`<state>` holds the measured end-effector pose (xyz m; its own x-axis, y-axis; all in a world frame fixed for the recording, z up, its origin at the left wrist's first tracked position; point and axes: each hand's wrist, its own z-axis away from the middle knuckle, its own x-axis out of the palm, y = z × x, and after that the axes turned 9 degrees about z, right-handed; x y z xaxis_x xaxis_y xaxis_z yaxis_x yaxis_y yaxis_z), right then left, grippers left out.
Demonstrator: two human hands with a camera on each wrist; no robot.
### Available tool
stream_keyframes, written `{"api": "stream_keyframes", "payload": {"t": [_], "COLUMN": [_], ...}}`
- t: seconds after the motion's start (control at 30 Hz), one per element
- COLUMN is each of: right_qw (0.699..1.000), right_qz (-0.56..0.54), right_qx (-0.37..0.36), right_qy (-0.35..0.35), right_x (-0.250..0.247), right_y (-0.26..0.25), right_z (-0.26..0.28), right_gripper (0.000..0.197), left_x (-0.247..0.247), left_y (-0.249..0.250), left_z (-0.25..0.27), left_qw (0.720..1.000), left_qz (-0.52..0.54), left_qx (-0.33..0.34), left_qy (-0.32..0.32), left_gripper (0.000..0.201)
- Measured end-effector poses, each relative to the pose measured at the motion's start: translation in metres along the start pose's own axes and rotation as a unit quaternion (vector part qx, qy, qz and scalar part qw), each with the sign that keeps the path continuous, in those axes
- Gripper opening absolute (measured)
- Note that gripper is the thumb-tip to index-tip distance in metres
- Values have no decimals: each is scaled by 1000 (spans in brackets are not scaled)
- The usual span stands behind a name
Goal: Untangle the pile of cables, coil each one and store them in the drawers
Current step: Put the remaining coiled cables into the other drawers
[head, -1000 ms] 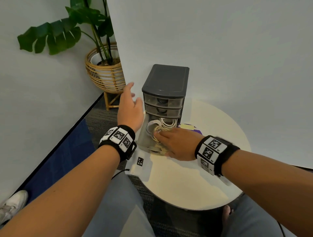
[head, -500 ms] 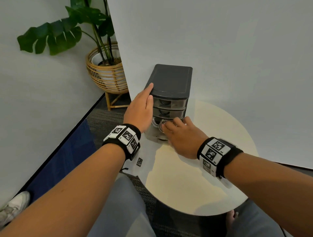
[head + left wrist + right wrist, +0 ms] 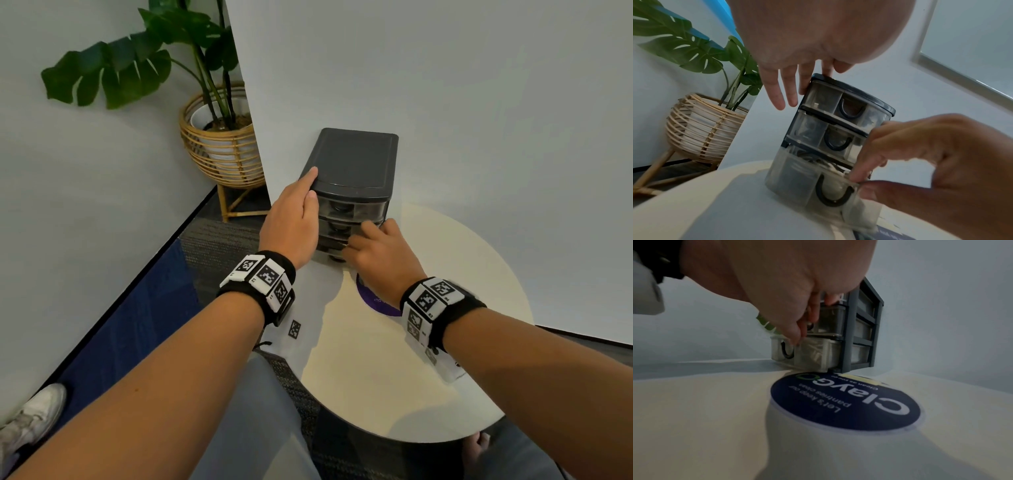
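While the bottom drawer is this close to home, the job is to seat it squarely without shifting the cabinet. From the head view, the small dark grey plastic three-drawer cabinet [image 3: 352, 178] stands at the far edge of the round cream bench [image 3: 411, 377], against the white wall. The left hand [image 3: 291, 222] lies along the cabinet's left front corner, fingers straight and together, a fingertip on the lid edge; that brace should stay firm so the cabinet does not slide. The right hand [image 3: 383, 253] sits low at the front, fingers bent, hiding the lowest drawer.

Seen from the left wrist, the translucent grey bottom drawer [image 3: 807, 183] juts out a little from the frame, with the coiled white cables [image 3: 830, 164] showing at its top rim. The right hand's fingers [image 3: 865, 165] and thumb pinch the drawer's front rim beside the dark U-shaped handle [image 3: 832, 199]. I would tuck any loop that rides above the rim down first, or it may catch under the middle drawer.

At the right wrist, the drawer again stands proud of the frame, just above a round dark blue sticker [image 3: 846, 402] on the bench. A level, straight push should close it; no loose cable shows on the bench.
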<state>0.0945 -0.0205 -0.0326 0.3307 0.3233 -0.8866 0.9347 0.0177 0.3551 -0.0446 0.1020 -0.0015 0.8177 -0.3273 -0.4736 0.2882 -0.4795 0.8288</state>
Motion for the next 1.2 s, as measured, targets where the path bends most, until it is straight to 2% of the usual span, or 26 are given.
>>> {"api": "stream_keyframes", "payload": {"t": [0.1,0.2,0.27,0.33,0.4,0.47,0.73,0.83,0.9,0.97,1.03,1.07,1.1,1.13,1.2], "right_qw": [999,997,997,996,988,981,977,969,966,973,970,963,956,950,943], "right_qz": [0,-17,-22,-55,-97,-113,-85,-118,-166,-206,-213,-213,-217,-228,-244], "right_qx": [46,67,57,38,25,37,42,52,57,64,110,148,183,207,219], "right_qy": [3,-25,-38,-53,-114,-152,-191,-213,-191,-80,45,76,73,43,-51], "right_x": [1,1,0,-1,-1,3,9,4,-7,-24,-39,-44,-46,-46,-44], "right_y": [5,13,16,16,13,9,5,7,16,26,35,40,44,48,52], "right_z": [-6,-11,-8,-2,5,8,3,3,2,1,-2,-5,-8,-11,-15], "right_gripper": [48,63,58,41,28,29,51,42,27,11,15,24,36,48,62], "left_x": [0,1,1,1,2,2,1,1,1,1,3,4,5,5,5], "left_y": [-1,-3,-3,-2,-1,-1,-2,-1,0,0,-2,-2,-2,-1,4], "left_z": [0,0,1,2,3,4,3,3,3,2,3,3,3,3,3], "left_qw": [1000,1000,1000,1000,1000,1000,1000,1000,1000,1000,999,999,998,998,998], "left_qz": [3,5,3,4,10,12,-6,-14,-14,-8,12,25,33,36,33], "left_qx": [-3,-4,-7,-10,-11,-11,-13,-12,-14,-20,-31,-37,-42,-46,-52], "left_qy": [1,1,4,8,10,7,-4,-5,-5,-5,-9,-12,-16,-18,-20], "left_gripper": [48,48,48,47,48,48,49,50,51,50,50,50,50,50,49]}}
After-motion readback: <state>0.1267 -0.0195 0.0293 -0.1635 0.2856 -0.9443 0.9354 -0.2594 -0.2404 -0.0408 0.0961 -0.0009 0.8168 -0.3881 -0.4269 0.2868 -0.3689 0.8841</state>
